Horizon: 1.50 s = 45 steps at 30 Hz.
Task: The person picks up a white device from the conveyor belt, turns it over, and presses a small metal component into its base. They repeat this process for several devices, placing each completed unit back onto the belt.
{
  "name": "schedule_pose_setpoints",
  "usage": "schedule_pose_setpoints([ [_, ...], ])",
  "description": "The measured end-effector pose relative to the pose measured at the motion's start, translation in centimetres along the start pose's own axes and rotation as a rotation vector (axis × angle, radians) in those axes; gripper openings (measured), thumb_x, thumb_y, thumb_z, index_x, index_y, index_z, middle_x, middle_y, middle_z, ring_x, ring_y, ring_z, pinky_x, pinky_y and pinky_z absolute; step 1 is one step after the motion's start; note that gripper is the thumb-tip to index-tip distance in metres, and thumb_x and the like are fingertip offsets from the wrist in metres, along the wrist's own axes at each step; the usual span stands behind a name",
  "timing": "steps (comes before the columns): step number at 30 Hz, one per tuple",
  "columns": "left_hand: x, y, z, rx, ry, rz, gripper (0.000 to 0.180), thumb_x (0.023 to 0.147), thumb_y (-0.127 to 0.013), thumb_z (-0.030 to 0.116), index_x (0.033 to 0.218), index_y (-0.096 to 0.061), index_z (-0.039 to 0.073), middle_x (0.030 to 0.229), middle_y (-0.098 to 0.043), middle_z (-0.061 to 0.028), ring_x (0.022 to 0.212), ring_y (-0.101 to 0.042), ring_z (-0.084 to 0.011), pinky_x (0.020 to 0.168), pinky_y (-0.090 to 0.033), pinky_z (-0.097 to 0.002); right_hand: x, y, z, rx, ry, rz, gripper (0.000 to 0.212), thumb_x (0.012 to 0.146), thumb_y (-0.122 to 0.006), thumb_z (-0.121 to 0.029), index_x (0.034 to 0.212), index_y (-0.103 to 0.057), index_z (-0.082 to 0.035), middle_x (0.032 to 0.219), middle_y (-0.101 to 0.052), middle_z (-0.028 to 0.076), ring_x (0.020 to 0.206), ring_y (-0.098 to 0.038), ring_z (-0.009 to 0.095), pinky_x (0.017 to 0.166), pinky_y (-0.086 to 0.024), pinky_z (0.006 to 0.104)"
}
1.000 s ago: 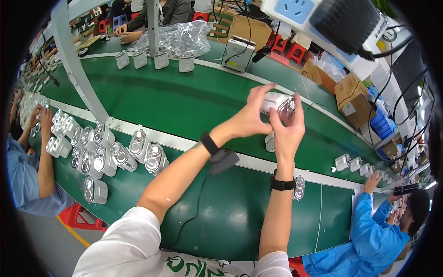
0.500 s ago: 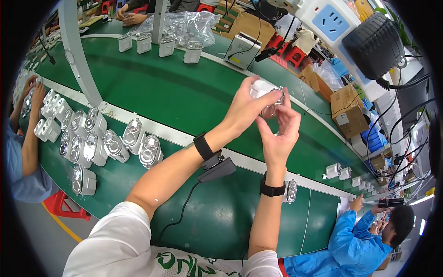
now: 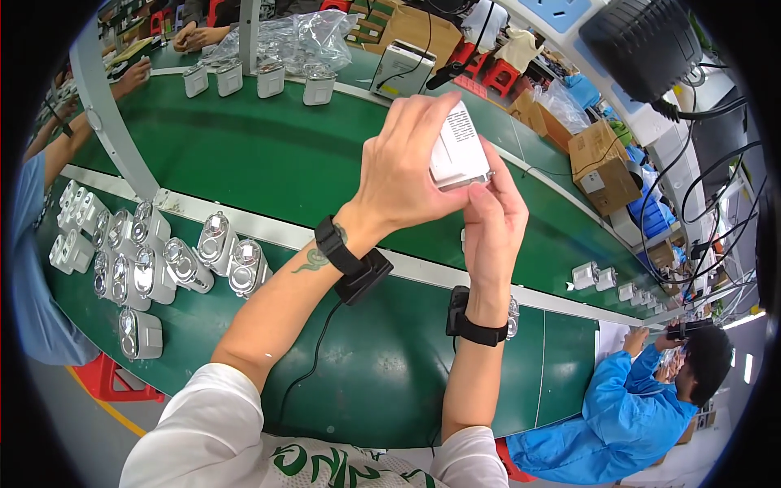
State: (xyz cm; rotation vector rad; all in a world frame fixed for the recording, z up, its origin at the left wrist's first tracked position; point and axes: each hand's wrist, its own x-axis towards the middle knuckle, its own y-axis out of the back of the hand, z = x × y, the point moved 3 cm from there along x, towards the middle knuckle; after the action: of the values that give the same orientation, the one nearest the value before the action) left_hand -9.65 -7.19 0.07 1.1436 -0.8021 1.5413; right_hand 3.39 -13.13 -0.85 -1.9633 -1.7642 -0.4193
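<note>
My left hand (image 3: 399, 167) is closed around a white plastic device (image 3: 458, 148), a small box with slots on the face now showing. It is held up over the green belt. My right hand (image 3: 498, 232) closes on its lower end, thumb and fingers pressed against the rim there. The device's clear front is mostly hidden. Black straps with small modules circle both wrists. To the left on the bench stand several like devices with clear, round-ended fronts (image 3: 153, 272), and another (image 3: 512, 317) shows partly behind my right wrist.
Several white devices (image 3: 271, 80) line the belt's far side beside clear plastic bags (image 3: 305, 41). More stand on the belt (image 3: 584, 275) at right. A white metal post (image 3: 118, 130) rises at left. A power strip with a black adapter (image 3: 643, 49) hangs upper right. A blue-clad co-worker (image 3: 618, 407) sits right.
The device has been turned, so its slotted white face shows instead of its clear front. My left hand has shifted its grip around it. At left, a co-worker's arm now reaches farther over the belt.
</note>
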Motion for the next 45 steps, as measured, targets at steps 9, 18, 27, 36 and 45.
schedule_pose_setpoints([
  [9, 0.4, 0.4, 0.5, 0.016, -0.071, 0.001, 0.079, 0.058, -0.083, 0.026, 0.128, -0.055, 0.004, 0.110, -0.060, -0.0119, 0.099, -0.059, -0.0316, 0.068, -0.056, -0.0398, -0.2, -0.4, -1.0, -0.009, -0.017, 0.056, 0.051, 0.090, -0.059, -0.003, 0.139, -0.049, 0.010, 0.121, -0.064, 0.013, 0.106, -0.061, 0.014, 0.096, -0.048, 0.0292],
  [18, -1.4, -1.1, 0.3, 0.041, -0.027, -0.039, 0.078, 0.060, -0.082, 0.026, 0.130, -0.054, 0.003, 0.112, -0.059, -0.0122, 0.101, -0.058, -0.0318, 0.072, -0.055, -0.0404, -0.7, 1.2, 0.2, 0.100, -0.115, 0.089, 0.050, 0.091, -0.057, 0.000, 0.140, -0.048, 0.009, 0.112, -0.065, 0.009, 0.101, -0.062, 0.012, 0.091, -0.051, 0.0281],
  [27, 0.1, -1.0, 1.8, 0.036, 0.052, -0.107, 0.081, 0.064, -0.081, 0.025, 0.136, -0.050, 0.004, 0.119, -0.056, -0.0127, 0.105, -0.055, -0.0334, 0.073, -0.055, -0.0414, -0.3, 1.4, -1.2, 0.152, -0.142, 0.054, 0.054, 0.092, -0.057, 0.000, 0.144, -0.045, 0.006, 0.104, -0.064, 0.003, 0.091, -0.060, 0.007, 0.086, -0.050, 0.0237],
  [36, 0.4, -0.3, 1.6, 0.062, -0.073, 0.000, 0.085, 0.060, -0.082, 0.028, 0.135, -0.050, 0.005, 0.115, -0.057, -0.0118, 0.101, -0.056, -0.0318, 0.069, -0.055, -0.0396, -0.6, 0.3, -1.6, 0.093, -0.051, 0.036, 0.057, 0.091, -0.061, 0.000, 0.145, -0.044, 0.006, 0.105, -0.062, 0.003, 0.093, -0.057, 0.007, 0.087, -0.049, 0.0239],
  [45, 0.2, 0.4, 1.2, 0.036, -0.178, 0.113, 0.084, 0.055, -0.085, 0.029, 0.129, -0.058, 0.002, 0.106, -0.062, -0.0141, 0.091, -0.061, -0.0316, 0.072, -0.055, -0.0375, -1.4, -1.0, -2.0, 0.040, 0.086, 0.004, 0.057, 0.090, -0.061, 0.000, 0.144, -0.043, 0.010, 0.129, -0.061, 0.016, 0.113, -0.060, 0.018, 0.098, -0.047, 0.0299],
])
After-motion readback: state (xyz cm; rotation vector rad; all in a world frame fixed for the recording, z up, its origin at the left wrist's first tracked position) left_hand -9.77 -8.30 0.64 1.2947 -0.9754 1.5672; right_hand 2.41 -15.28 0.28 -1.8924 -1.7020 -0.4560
